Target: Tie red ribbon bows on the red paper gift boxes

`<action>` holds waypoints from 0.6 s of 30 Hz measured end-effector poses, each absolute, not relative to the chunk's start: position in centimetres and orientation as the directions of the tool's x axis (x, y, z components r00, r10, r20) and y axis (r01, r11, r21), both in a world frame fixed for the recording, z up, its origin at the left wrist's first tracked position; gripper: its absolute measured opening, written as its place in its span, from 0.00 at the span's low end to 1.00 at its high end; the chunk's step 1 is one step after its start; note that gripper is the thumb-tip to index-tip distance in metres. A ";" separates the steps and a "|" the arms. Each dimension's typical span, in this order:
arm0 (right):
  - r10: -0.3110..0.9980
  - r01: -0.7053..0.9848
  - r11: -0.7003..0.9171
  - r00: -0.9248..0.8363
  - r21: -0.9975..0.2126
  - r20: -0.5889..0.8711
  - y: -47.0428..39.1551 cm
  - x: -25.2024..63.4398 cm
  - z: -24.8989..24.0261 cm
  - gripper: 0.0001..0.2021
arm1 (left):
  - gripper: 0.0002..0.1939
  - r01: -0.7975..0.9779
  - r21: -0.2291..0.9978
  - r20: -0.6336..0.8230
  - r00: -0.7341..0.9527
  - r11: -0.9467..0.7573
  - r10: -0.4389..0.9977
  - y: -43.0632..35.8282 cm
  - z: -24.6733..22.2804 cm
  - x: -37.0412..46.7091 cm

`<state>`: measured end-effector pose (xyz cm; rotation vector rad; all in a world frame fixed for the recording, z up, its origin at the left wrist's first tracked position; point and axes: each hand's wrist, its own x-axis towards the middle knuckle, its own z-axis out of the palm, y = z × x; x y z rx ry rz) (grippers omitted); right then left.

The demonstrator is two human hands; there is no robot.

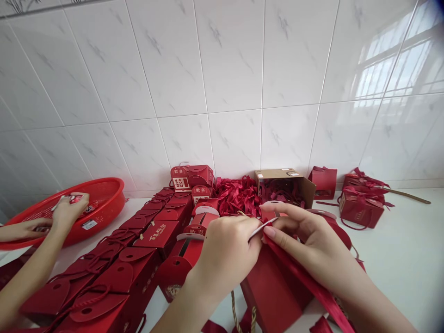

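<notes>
Just right of centre, my left hand [227, 249] is closed at the top of a red gift box [274, 286]. A thin pale strip, perhaps the edge of a card flap, sticks out from its fingers. Beside it, my right hand [312, 233] pinches a dark red satin ribbon [312, 282] between thumb and fingers. The ribbon's length trails down over the box towards the lower right. Twisted gold cord [236, 310] hangs by the box's lower left. My fingers hide most of the box's top.
Rows of red gift boxes [163, 233] fill the left and centre. Cut ribbons [239, 194] are heaped behind, beside an open cardboard box [307, 185]. Ribbon-tied boxes [362, 206] stand at right. Another person's hands [71, 210] hold small items over a red basket [118, 194].
</notes>
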<state>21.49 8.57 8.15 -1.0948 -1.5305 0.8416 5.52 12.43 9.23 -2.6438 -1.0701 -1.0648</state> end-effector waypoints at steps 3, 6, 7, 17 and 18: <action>0.937 0.184 0.348 -0.073 -0.919 0.341 8.6 21.4 8.1 0.14 | 0.15 0.640 0.128 0.654 0.520 -0.758 0.549 12.3 9.2 5.5; 0.925 0.165 0.379 -0.082 -0.911 0.370 8.6 21.5 8.0 0.12 | 0.15 0.633 0.119 0.663 0.523 -0.765 0.536 12.3 9.2 5.5; 0.922 0.170 0.388 -0.084 -0.906 0.379 8.6 21.5 8.0 0.12 | 0.15 0.632 0.121 0.662 0.523 -0.765 0.537 12.3 9.2 5.5; 0.932 0.168 0.361 -0.055 -0.917 0.357 8.2 21.5 8.6 0.13 | 0.15 0.638 0.161 0.636 0.516 -0.753 0.573 12.6 9.3 5.4; 0.936 0.177 0.351 -0.047 -0.919 0.349 8.1 21.5 8.5 0.13 | 0.15 0.641 0.152 0.637 0.518 -0.752 0.571 12.6 9.2 5.4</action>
